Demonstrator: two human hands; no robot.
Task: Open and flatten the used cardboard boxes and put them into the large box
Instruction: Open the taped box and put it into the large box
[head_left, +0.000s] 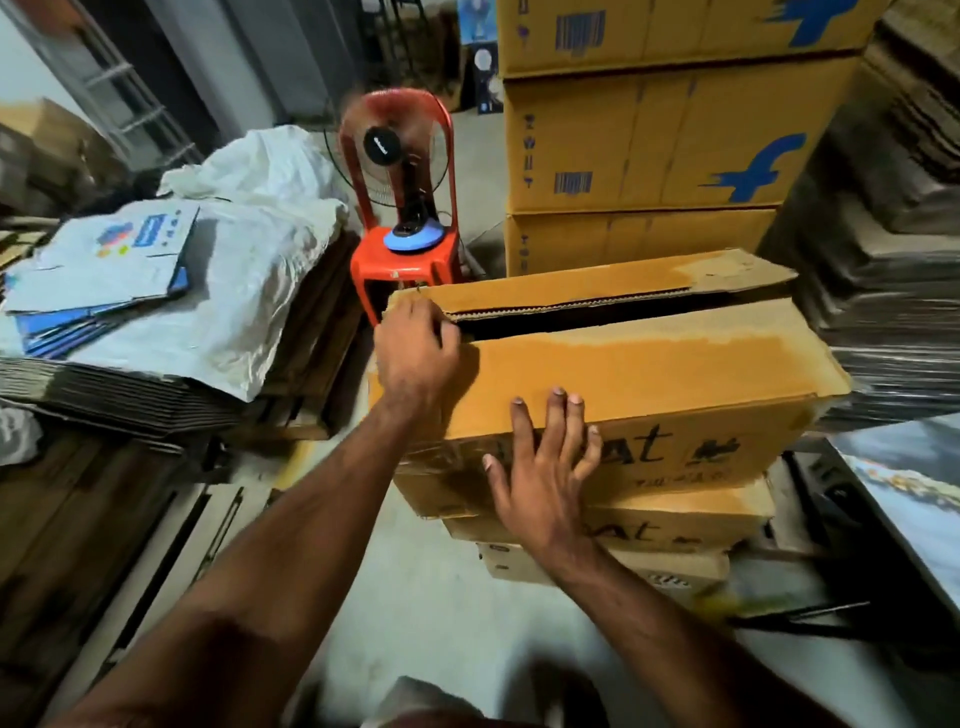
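Note:
A brown cardboard box (649, 364) lies on top of two more stacked boxes (675, 519) in front of me. Its top flaps stand slightly apart, with a dark gap between them. My left hand (415, 353) is at the box's left top corner, fingers curled over the edge of the near flap. My right hand (545, 467) lies flat with spread fingers against the box's near side, fingertips reaching over its top edge.
A tall stack of printed cartons (649, 130) rises behind the box. A red stool (400, 265) carrying a table fan (395, 156) stands to the left. Flattened cardboard under a white sack (234, 291) fills the left side. More flattened sheets (893, 208) are piled at right.

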